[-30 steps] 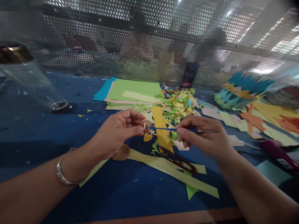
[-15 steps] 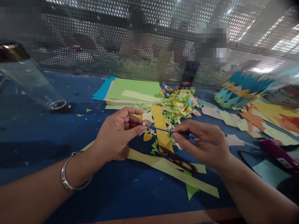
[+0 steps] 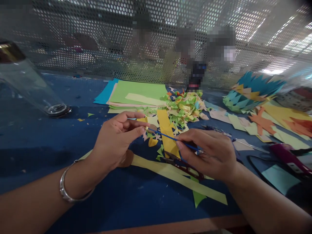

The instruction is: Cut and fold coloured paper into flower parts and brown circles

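Note:
My left hand (image 3: 117, 139) is closed in a pinch on a small pale yellow piece (image 3: 146, 128), probably paper. It sits at the tip of a thin blue stick (image 3: 164, 135). The stick's other end runs into my right hand (image 3: 209, 152), whose thumb and fingers are closed round it. Below both hands a long pale green paper strip (image 3: 204, 192) lies slantwise on the blue table (image 3: 136, 208). Scissors (image 3: 184, 168) with dark red handles rest across it, partly behind my right hand. A yellow paper strip (image 3: 168, 139) lies between the hands.
Coloured paper sheets (image 3: 143, 87) are stacked behind, beside a heap of paper scraps (image 3: 187, 109). A glass bottle (image 3: 31, 84) stands at left. At right are a blue paper crown (image 3: 251, 94), orange cutouts (image 3: 262, 120) and a purple glue gun (image 3: 287, 157). A perforated screen (image 3: 97, 65) stands behind.
Both hands, still joined by the blue stick, have shifted slightly left in view. The whole scene has shifted a little left too. The grips look the same.

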Available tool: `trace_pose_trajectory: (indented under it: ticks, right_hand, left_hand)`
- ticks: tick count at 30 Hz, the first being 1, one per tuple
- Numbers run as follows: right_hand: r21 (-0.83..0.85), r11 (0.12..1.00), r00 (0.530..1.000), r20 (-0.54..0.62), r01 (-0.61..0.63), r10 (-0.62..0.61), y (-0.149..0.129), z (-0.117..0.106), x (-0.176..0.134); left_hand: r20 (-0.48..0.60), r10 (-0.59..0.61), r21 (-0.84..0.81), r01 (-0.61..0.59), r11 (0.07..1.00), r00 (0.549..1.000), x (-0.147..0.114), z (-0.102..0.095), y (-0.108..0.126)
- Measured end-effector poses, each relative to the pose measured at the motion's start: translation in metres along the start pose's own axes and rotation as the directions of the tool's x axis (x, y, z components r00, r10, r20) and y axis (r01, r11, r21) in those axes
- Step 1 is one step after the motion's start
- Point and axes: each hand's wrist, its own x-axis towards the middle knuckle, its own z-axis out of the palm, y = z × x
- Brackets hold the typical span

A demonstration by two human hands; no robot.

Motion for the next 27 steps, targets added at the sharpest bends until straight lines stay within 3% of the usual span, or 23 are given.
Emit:
trace_pose_trajectory:
  ticks: [5, 12, 20, 24, 27]
  right_hand:
    - [0.039, 0.997, 0.997, -0.045, 0.070, -0.068, -0.001, 0.002, 0.001]
    - [0.078, 0.997, 0.999, -0.045, 0.030, -0.026, -0.002, 0.000, 0.004]
    - [-0.106, 0.994, 0.987, 0.158, -0.009, 0.025, 0.016, 0.000, 0.005]
    - [-0.231, 0.972, 0.935, 0.351, 0.041, 0.044, 0.020, 0.000, 0.006]
    - [-0.289, 0.952, 0.901, 0.431, 0.097, 0.039, 0.014, 0.000, 0.005]
  left_hand:
    - [-0.089, -0.054, -0.130, 0.042, 0.991, 0.995, -0.003, 0.006, 0.001]
    - [-0.127, -0.154, -0.213, 0.124, 0.969, 0.980, 0.003, 0.006, -0.001]
    - [-0.120, -0.167, -0.215, 0.139, 0.967, 0.979, 0.006, 0.004, 0.005]
    - [-0.026, -0.153, -0.189, 0.146, 0.971, 0.988, 0.002, 0.004, 0.007]
    - [0.023, -0.102, -0.083, 0.103, 0.991, 0.995, 0.002, 0.003, 0.005]
